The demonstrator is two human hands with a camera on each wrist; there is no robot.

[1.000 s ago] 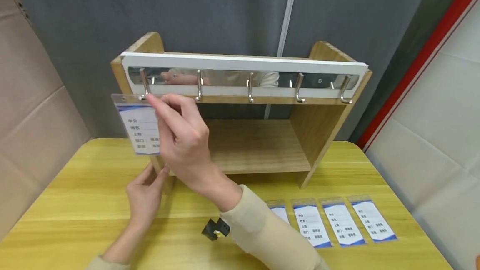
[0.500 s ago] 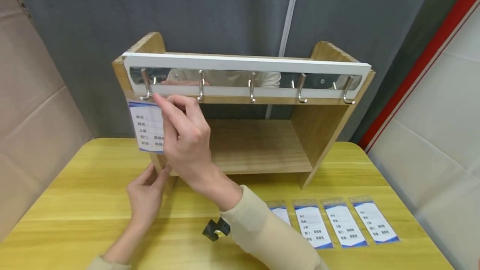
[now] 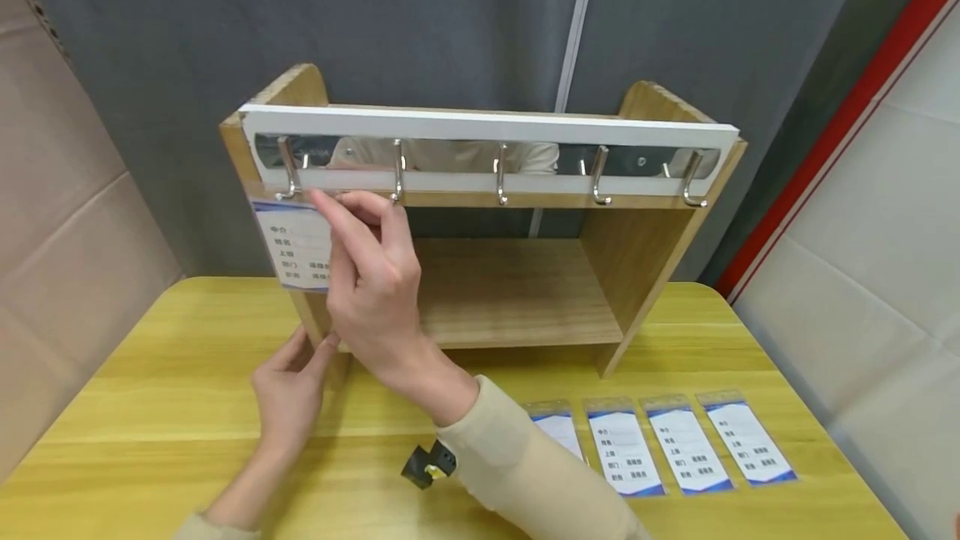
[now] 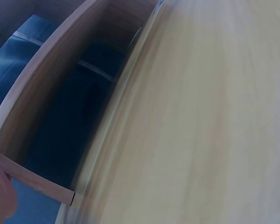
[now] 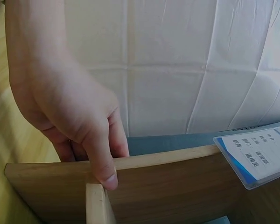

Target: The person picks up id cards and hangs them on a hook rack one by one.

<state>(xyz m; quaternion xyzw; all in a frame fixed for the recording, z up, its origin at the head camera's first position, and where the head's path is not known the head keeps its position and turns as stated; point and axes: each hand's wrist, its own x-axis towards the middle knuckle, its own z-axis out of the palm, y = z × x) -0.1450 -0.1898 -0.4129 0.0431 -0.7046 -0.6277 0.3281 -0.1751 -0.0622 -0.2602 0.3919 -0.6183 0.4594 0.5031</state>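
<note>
So our right hand [image 3: 375, 280] had a badge [image 3: 296, 244] pinched near its top, fingers curled, badge just left of it under the nearest hook [image 3: 289, 165]. Couldn't tell if the hole was threaded; if not, releasing meant a drop. Our left hand [image 3: 288, 397] gripped the shelf [image 3: 517, 290] below; loosening risked wobble.

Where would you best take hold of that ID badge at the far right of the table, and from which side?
Probably pinch the far-right ID badge by its right long edge, near the clear top strip, coming from the right. It lies flat, so lifting that edge with a fingertip may help; a neighbouring badge lies close on its left, bare tabletop on its right.
</note>
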